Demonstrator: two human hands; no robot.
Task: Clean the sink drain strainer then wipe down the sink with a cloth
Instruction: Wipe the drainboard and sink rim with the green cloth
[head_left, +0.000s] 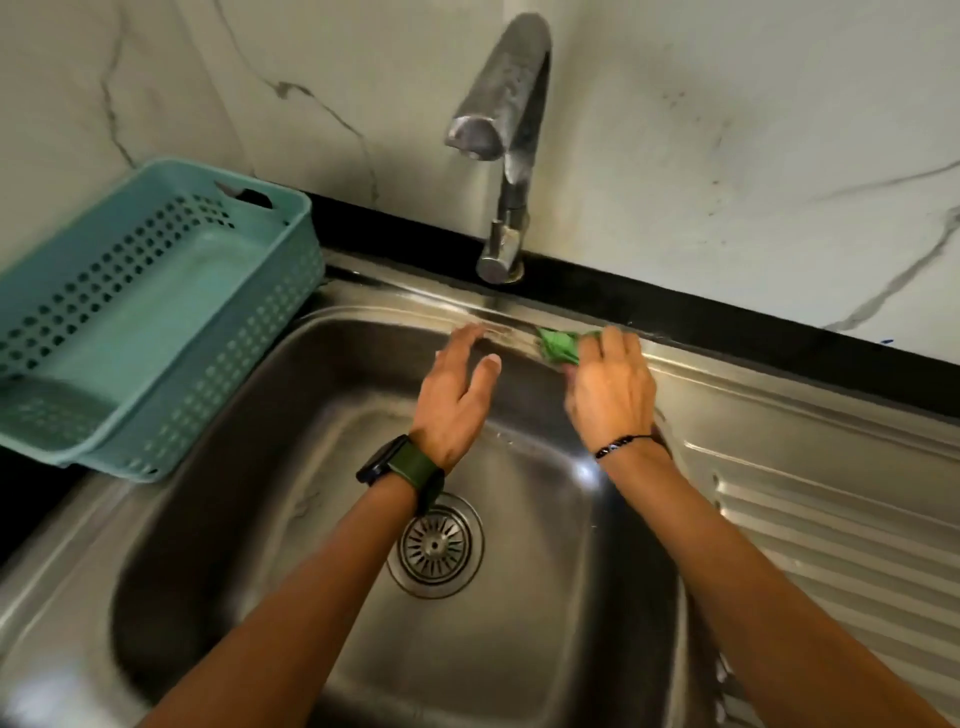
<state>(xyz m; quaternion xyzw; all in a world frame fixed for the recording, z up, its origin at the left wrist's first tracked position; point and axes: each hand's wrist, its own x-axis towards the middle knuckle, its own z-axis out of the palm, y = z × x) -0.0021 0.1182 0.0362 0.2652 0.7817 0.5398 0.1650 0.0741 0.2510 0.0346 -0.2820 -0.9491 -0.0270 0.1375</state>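
A white marble-patterned wall (727, 130) with grey veins rises behind a black worktop (675, 322), into which a stainless-steel sink (218, 467) is set. The sink's basin takes up the middle, and its ribbed draining board (841, 519) runs off toward the right edge. On the sink's left rim, reaching onto the worktop's left side, sits a teal perforated plastic basket (156, 322), tilted a little. A metal tap (504, 135) stands at the sink's back edge, its spout arching forward over the basin. In the basin floor the round drain strainer (435, 545) sits in its hole, partly hidden by the left forearm. Both arms reach across the basin to its back rim. The left hand (457, 395), wearing a dark watch on a green strap (402, 467), has its fingers straight and relaxed, fingertips at the back rim just below the tap, holding nothing. The right hand (610, 395), with a thin black bracelet (623, 447) at the wrist, curls its fingers around a bunched green cloth (560, 347) and presses it against the back rim, just right of the left hand.
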